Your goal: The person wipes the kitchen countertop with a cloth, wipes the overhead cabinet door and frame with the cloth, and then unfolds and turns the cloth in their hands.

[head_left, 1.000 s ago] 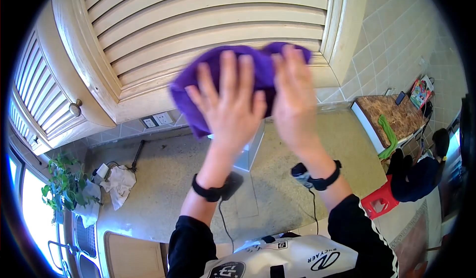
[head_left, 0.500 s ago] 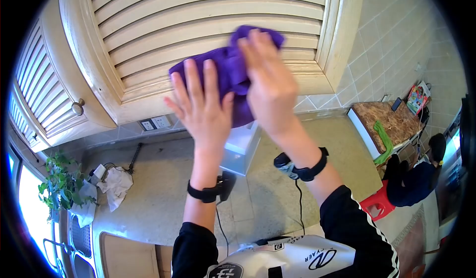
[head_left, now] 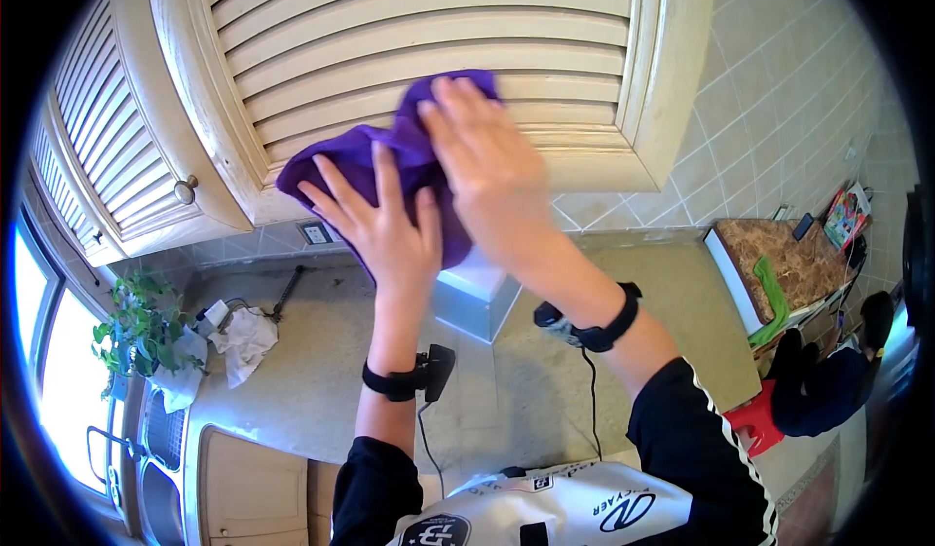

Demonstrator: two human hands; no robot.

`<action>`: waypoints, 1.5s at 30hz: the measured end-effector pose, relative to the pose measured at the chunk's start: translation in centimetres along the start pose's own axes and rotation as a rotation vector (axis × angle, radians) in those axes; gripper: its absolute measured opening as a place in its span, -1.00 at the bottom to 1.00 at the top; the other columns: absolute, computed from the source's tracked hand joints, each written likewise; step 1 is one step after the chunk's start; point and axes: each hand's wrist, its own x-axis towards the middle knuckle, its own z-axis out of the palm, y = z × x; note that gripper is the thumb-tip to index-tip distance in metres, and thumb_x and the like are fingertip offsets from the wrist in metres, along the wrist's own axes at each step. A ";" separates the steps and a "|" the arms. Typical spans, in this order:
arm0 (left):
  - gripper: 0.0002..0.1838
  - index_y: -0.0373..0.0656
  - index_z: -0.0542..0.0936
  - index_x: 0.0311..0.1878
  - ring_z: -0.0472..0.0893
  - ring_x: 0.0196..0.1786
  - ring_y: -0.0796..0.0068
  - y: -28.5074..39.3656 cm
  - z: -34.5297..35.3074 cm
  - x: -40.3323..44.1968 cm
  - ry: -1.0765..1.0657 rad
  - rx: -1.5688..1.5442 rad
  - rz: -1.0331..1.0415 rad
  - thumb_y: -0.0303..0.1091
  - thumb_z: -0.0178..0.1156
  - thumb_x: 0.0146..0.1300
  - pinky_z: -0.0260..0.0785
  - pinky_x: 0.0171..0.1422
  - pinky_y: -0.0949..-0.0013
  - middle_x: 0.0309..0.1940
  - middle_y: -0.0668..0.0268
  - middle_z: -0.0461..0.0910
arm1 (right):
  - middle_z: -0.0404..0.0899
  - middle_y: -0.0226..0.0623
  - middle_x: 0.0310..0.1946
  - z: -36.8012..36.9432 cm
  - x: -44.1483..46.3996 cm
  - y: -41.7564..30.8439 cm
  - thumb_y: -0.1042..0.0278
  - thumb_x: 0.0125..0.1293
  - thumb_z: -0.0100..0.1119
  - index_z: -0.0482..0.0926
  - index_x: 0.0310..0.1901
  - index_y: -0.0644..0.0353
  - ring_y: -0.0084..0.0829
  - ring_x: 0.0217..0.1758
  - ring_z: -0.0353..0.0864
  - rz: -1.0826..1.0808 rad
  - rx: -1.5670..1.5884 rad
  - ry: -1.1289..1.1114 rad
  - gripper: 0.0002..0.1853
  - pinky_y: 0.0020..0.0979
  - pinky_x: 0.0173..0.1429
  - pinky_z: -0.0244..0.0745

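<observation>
A purple cloth (head_left: 343, 149) lies bunched against the lower slats and frame of a cream louvred cupboard door (head_left: 419, 25). On its left part rests my left hand (head_left: 382, 229), fingers spread and stretched out, with the cloth under and around them. My right hand (head_left: 492, 181) presses the upper right part of the cloth to the slats, its fingers close together and slightly blurred. What lies under the right palm is hidden. Each wrist wears a black strap with a small device.
Below is a worktop (head_left: 584, 380) with a glass-sided box (head_left: 477, 314). At left are a potted plant (head_left: 146, 327), crumpled white cloth (head_left: 245, 343) and sink (head_left: 161, 502). At right, a green cloth (head_left: 771, 298) hangs over a brown-topped counter (head_left: 779, 249); a seated person (head_left: 828, 390) is nearby.
Both hands have shifted left with the purple cloth; the right hand is also slightly lower. The cloth's left part now spreads further left. The view has turned slightly.
</observation>
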 end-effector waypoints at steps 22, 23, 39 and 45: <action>-0.60 -0.34 0.59 -0.06 0.37 0.17 0.02 1.8 1.7 3.5 0.278 -0.047 0.234 -0.64 -0.04 -0.01 0.10 0.31 0.02 0.08 -0.02 0.43 | 0.54 -0.04 0.00 -1.1 1.6 3.1 0.48 0.06 0.07 0.54 -0.05 0.35 -0.19 0.09 0.55 -0.034 -0.091 0.247 -0.64 -0.29 0.09 0.46; -0.61 -0.29 0.60 -0.06 0.30 0.22 0.02 1.3 1.2 3.1 0.242 0.048 0.153 -0.59 -0.01 0.01 0.02 0.32 -0.04 0.13 -0.02 0.37 | 0.53 -0.04 0.01 -0.5 2.0 2.3 0.46 0.06 0.08 0.54 -0.05 0.33 -0.21 0.10 0.54 -0.040 -0.077 0.230 -0.64 -0.29 0.10 0.46; -0.40 -0.29 0.35 0.25 0.11 0.42 -0.01 -0.9 0.5 1.2 0.019 0.030 -0.010 -0.21 0.07 0.15 -0.19 0.42 -0.11 0.35 -0.04 0.16 | 0.48 -0.09 0.10 1.2 2.5 0.5 0.60 0.09 0.01 0.52 0.01 0.31 -0.13 0.19 0.45 -0.013 -0.073 0.195 -0.62 -0.19 0.22 0.36; -0.41 -0.30 0.22 0.33 0.05 0.45 0.09 -6.1 -1.2 1.3 0.109 0.051 -0.136 -0.30 0.01 0.24 -0.20 0.46 -0.02 0.38 0.08 0.12 | 0.41 -0.05 0.16 6.1 5.1 -4.8 0.47 0.13 0.00 0.47 0.06 0.39 -0.13 0.25 0.39 -0.171 0.080 0.047 -0.58 -0.18 0.29 0.28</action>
